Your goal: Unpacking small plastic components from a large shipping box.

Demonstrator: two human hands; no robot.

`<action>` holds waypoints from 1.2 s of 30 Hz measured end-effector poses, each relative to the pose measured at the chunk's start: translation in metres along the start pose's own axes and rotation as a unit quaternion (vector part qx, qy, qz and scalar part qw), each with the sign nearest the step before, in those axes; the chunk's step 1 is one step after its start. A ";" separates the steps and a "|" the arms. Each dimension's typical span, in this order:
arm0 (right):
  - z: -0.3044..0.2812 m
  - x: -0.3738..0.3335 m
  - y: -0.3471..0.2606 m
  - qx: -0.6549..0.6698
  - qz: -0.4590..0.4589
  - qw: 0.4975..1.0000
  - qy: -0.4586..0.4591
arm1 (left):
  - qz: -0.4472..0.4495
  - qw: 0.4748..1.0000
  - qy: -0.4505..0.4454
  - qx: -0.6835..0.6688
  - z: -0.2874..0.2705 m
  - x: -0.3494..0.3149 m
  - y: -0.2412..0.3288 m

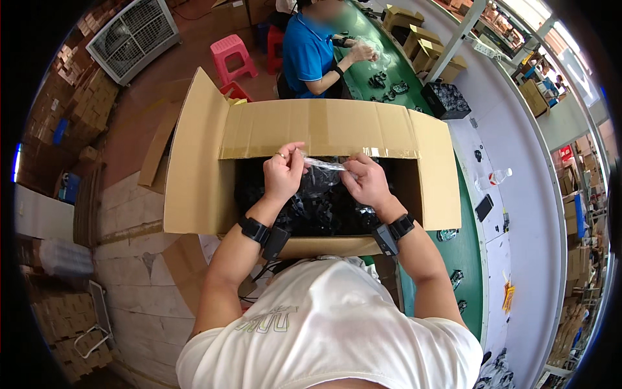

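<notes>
Both my hands are over a large open cardboard box [317, 126], stretching the top edge of a clear plastic bag [322, 165] between them. My left hand [284, 174] pinches the bag's left end, thumb and fingers pressed together. The right end is gripped by my right hand [367, 180], its fingers curled in. Something dark shows through the bag, too unclear to name. Below, the box holds many black parts [317, 214], some in shiny clear wrapping. Each wrist wears a black band with a small device on it.
Right of the box runs a green work surface [470, 272] with small black parts on it. A phone [484, 207] and a plastic bottle [500, 176] lie on the pale ledge. Ahead, a co-worker in a blue shirt [308, 52] handles clear plastic. Pink stools [232, 58] stand ahead left.
</notes>
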State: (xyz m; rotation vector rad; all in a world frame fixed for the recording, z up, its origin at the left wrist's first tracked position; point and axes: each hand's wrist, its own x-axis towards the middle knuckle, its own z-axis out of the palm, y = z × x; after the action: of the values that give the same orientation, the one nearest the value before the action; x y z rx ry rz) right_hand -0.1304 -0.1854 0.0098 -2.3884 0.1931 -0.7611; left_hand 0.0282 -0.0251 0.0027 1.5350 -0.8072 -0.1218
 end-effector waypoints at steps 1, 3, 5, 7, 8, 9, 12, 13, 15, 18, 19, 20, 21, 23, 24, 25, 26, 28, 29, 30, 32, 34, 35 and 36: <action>0.001 -0.002 -0.001 -0.019 0.014 0.999 -0.036 | -0.001 1.000 -0.001 -0.001 -0.001 0.000 0.002; -0.004 -0.001 0.000 0.027 0.000 1.000 -0.009 | 0.041 0.998 0.013 0.036 -0.002 0.000 0.005; -0.007 0.003 0.004 0.072 -0.019 0.997 0.021 | 0.056 0.998 0.012 0.041 -0.002 -0.003 0.004; -0.006 -0.001 0.008 0.081 0.001 0.997 0.007 | 0.068 0.997 0.010 0.045 -0.002 -0.003 0.004; -0.005 -0.004 0.011 0.080 0.002 0.997 0.007 | 0.068 0.995 -0.027 0.072 -0.003 0.000 0.005; -0.004 -0.006 0.014 0.094 0.017 0.995 -0.005 | 0.067 0.991 -0.065 0.100 -0.004 0.001 0.005; 0.003 -0.006 0.016 0.195 0.071 0.977 -0.045 | -0.063 0.956 -0.251 -0.135 0.003 -0.008 -0.010; 0.006 -0.008 0.014 0.280 0.117 0.950 -0.074 | -0.039 0.943 -0.305 -0.129 0.006 -0.009 -0.013; 0.011 -0.011 0.010 0.374 0.151 0.906 -0.127 | -0.058 0.935 -0.321 -0.138 0.011 -0.013 -0.018; 0.015 -0.012 0.026 0.398 0.182 0.889 -0.133 | 0.056 0.963 -0.260 -0.046 0.014 -0.015 -0.017; 0.014 -0.012 0.028 0.402 0.169 0.887 -0.152 | 0.020 0.970 -0.239 -0.041 0.013 -0.015 -0.011; 0.013 -0.012 0.030 0.405 0.156 0.884 -0.172 | -0.016 0.975 -0.217 -0.036 0.012 -0.014 -0.006; 0.015 -0.013 0.031 0.393 0.107 0.896 -0.176 | -0.053 0.979 -0.196 -0.031 0.011 -0.012 -0.001; 0.010 -0.007 0.027 0.300 -0.007 0.936 -0.182 | 0.101 0.983 -0.134 0.069 0.009 -0.005 0.001; 0.009 -0.005 0.026 0.300 -0.008 0.937 -0.182 | 0.136 0.975 -0.154 0.083 0.008 -0.005 -0.001; 0.009 -0.004 0.024 0.265 0.009 0.955 -0.132 | 0.170 0.965 -0.174 0.097 0.006 -0.006 -0.004; 0.009 -0.003 0.023 0.230 0.025 0.969 -0.081 | 0.082 0.967 -0.227 0.078 0.005 -0.009 -0.010; 0.008 -0.001 0.023 0.214 0.050 0.974 -0.052 | 0.004 0.967 -0.254 0.018 0.012 -0.014 -0.017; 0.010 -0.003 0.024 0.223 0.075 0.970 -0.055 | -0.074 0.957 -0.279 -0.043 0.016 -0.016 -0.020; 0.012 -0.005 0.024 0.223 0.074 0.970 -0.056 | -0.125 0.948 -0.274 -0.100 0.020 -0.018 -0.025; 0.014 -0.008 0.025 0.250 0.043 0.964 -0.076 | -0.030 0.960 -0.279 -0.019 0.017 -0.013 -0.022; 0.014 -0.009 0.027 0.281 0.054 0.954 -0.084 | 0.064 0.956 -0.278 0.062 0.016 -0.011 -0.017; 0.015 -0.009 0.028 0.312 0.065 0.943 -0.094 | 0.060 0.962 -0.263 0.037 0.017 -0.010 -0.013; 0.017 -0.009 0.028 0.312 0.064 0.943 -0.094 | 0.056 0.967 -0.248 0.011 0.018 -0.010 -0.011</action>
State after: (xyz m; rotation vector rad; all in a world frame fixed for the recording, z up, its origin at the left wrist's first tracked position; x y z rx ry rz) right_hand -0.1268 -0.1961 -0.0225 -1.8055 0.0188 -0.4405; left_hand 0.0156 -0.0355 -0.0137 1.4941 -1.2914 -0.4270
